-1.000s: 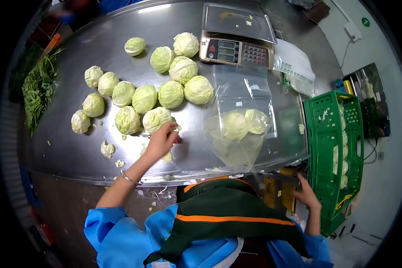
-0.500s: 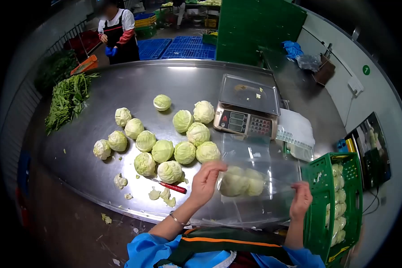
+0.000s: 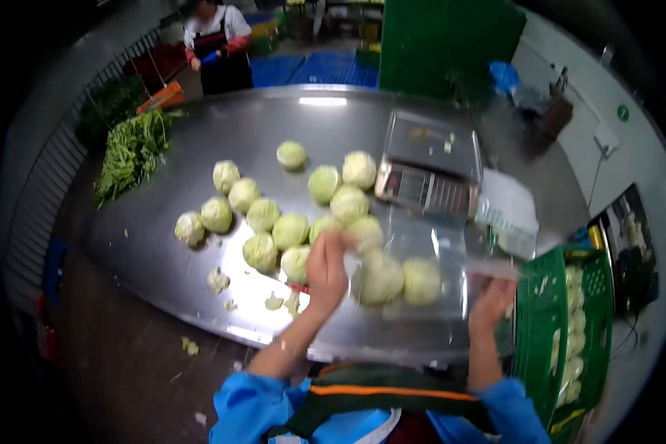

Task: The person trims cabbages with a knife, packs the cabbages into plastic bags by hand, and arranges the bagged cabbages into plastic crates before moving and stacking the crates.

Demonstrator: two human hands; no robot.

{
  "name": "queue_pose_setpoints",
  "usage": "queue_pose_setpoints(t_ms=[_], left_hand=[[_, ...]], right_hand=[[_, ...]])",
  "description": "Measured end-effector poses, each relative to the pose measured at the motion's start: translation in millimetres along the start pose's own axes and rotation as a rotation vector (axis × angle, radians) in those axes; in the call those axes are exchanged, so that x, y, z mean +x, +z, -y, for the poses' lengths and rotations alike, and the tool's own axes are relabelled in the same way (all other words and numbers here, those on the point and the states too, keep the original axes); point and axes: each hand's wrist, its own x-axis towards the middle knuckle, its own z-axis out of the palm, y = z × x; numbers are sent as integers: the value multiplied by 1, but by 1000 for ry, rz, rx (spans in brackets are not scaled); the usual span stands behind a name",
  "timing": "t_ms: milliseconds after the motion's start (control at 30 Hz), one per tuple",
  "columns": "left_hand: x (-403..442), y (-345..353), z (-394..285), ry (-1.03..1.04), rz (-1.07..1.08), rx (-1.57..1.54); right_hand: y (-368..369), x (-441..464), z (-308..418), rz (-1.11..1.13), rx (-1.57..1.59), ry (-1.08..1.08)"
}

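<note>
Two cabbages [image 3: 420, 281] lie side by side on the metal table, with clear plastic [image 3: 451, 255] around or under them; blur hides which. My left hand [image 3: 327, 268] is raised just left of this pair, its fingers bent together and smeared by motion. To the right of the pair, my right hand [image 3: 493, 292] has its fingers closed on an edge of the plastic. Behind my left hand, part of a red-handled knife [image 3: 297, 287] shows beside cabbage scraps [image 3: 275, 302]. More cabbages [image 3: 290, 231] are grouped left of my hands.
A scale [image 3: 428, 189] stands at the back right beside white bags [image 3: 507, 207]. Leafy greens [image 3: 133, 154] lie at the far left. A green crate [image 3: 538, 325] holding cabbages is at the right. Beyond the table stands another person [image 3: 218, 48].
The plastic and its two cabbages have gone from near the front edge to between my hands. My left hand left the knife area and rose; my right hand came up from below the table edge.
</note>
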Motion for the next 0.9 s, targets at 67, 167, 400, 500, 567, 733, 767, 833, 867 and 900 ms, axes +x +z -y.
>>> queue_pose_setpoints(t_ms=[67, 167, 400, 500, 567, 733, 767, 833, 867, 900], left_hand=[[-8, 1, 12, 19, -32, 24], [-11, -2, 41, 62, -128, -137], [-24, -21, 127, -218, -65, 257], [-46, -39, 153, -35, -93, 556], [-68, -49, 153, -150, -60, 578], [-125, -70, 170, -471, 72, 660], [-137, -74, 179, -492, 104, 685], [-151, -76, 178, -591, 100, 640], [-155, -74, 177, -638, 96, 616], [-148, -70, 165, -419, 10, 648]], right_hand=[[3, 5, -7, 177, -55, 117], [2, -17, -37, 124, -119, 38], [17, -52, -102, 147, -429, 312], [10, -81, -125, 131, -465, 342], [1, -97, -113, 140, -299, 575], [-20, -141, -126, 163, -420, 791], [-24, -150, -133, 164, -441, 806], [-34, -167, -145, 187, -461, 669], [-38, -172, -147, 198, -470, 597], [-37, -170, -141, 198, -465, 616]])
